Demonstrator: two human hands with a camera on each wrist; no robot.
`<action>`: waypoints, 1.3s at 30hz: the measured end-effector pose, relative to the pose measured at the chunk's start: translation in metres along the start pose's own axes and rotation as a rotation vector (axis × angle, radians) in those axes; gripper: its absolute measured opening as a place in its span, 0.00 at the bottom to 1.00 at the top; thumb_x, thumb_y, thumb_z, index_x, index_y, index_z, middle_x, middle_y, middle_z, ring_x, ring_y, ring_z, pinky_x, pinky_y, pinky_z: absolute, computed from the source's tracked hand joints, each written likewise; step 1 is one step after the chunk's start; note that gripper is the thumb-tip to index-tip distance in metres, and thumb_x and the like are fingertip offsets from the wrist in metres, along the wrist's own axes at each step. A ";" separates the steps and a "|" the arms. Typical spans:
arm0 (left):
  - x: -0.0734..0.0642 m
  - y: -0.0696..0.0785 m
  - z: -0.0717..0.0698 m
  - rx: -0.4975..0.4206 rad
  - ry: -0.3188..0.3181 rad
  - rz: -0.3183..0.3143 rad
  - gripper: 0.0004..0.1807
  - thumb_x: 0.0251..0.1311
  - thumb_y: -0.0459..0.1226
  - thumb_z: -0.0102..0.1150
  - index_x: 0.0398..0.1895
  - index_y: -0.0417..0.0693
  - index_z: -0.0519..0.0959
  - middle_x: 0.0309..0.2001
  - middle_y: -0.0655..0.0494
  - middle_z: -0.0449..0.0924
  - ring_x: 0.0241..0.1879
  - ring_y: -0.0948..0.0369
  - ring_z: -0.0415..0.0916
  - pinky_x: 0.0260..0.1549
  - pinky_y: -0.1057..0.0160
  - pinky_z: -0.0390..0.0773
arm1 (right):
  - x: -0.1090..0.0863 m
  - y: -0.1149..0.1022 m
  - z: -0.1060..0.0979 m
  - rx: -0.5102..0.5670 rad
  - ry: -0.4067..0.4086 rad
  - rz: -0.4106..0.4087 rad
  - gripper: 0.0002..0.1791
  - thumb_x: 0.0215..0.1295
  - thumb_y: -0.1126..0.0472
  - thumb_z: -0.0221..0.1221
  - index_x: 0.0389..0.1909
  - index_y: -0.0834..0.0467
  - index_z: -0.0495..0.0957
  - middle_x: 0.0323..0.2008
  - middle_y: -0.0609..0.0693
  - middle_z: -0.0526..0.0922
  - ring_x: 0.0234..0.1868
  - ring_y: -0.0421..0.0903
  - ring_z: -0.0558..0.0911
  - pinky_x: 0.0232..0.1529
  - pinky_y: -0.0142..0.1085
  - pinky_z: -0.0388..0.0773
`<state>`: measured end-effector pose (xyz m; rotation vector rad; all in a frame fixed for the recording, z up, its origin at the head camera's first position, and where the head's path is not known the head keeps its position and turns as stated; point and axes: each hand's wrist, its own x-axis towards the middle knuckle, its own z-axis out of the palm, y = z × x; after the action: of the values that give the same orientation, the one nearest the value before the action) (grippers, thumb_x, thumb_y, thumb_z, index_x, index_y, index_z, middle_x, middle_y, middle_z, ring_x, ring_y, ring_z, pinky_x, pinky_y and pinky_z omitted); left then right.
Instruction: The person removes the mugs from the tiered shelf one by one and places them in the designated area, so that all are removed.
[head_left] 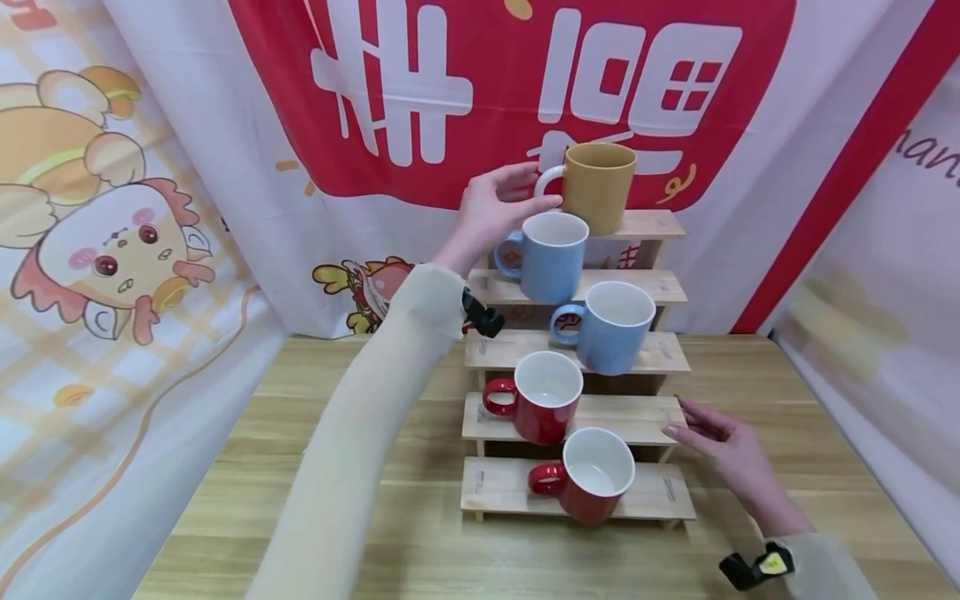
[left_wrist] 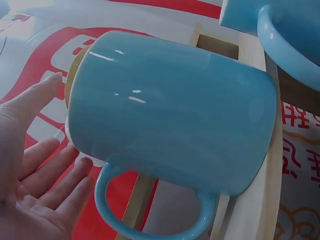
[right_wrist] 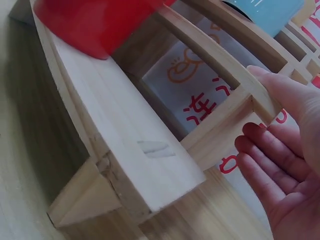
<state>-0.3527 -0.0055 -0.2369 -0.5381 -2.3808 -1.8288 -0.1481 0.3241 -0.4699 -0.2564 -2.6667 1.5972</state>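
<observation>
A stepped wooden stand bears mugs on its tiers. On the top tier is a yellow mug with a white handle. My left hand is at that handle, its thumb and fingers spread apart. Just below stands a blue mug, large in the left wrist view, its handle to the left. Another blue mug is on the middle tier. My right hand holds the right end of the second-lowest tier, thumb against the board and fingers beyond it.
A red mug stands on the second-lowest tier and another red mug on the lowest, handles to the left. The stand rests on a wood-grain table. Printed cloth hangs behind and at both sides.
</observation>
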 end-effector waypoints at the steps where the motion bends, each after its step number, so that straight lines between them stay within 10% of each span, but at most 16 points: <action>1: 0.001 0.000 0.001 -0.004 -0.006 -0.002 0.39 0.48 0.52 0.80 0.67 0.63 0.77 0.60 0.68 0.78 0.56 0.63 0.77 0.50 0.64 0.82 | 0.000 0.000 0.000 -0.003 0.007 0.003 0.43 0.64 0.40 0.68 0.73 0.57 0.68 0.64 0.63 0.76 0.48 0.27 0.76 0.46 0.20 0.74; 12: 0.003 -0.002 0.004 -0.006 -0.024 -0.018 0.37 0.52 0.51 0.77 0.67 0.61 0.77 0.58 0.68 0.79 0.54 0.63 0.76 0.49 0.61 0.82 | 0.001 0.007 0.002 0.083 0.056 -0.063 0.38 0.64 0.48 0.71 0.72 0.55 0.70 0.53 0.41 0.83 0.48 0.30 0.79 0.46 0.21 0.77; 39: 0.023 0.005 0.017 0.062 0.002 -0.078 0.27 0.59 0.57 0.70 0.61 0.64 0.81 0.57 0.66 0.79 0.53 0.62 0.76 0.46 0.65 0.82 | 0.004 0.005 0.002 0.102 0.020 -0.015 0.41 0.64 0.44 0.69 0.74 0.55 0.67 0.65 0.59 0.76 0.50 0.30 0.78 0.49 0.22 0.76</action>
<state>-0.3703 0.0169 -0.2307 -0.4434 -2.4813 -1.7773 -0.1512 0.3252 -0.4756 -0.2482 -2.5568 1.7097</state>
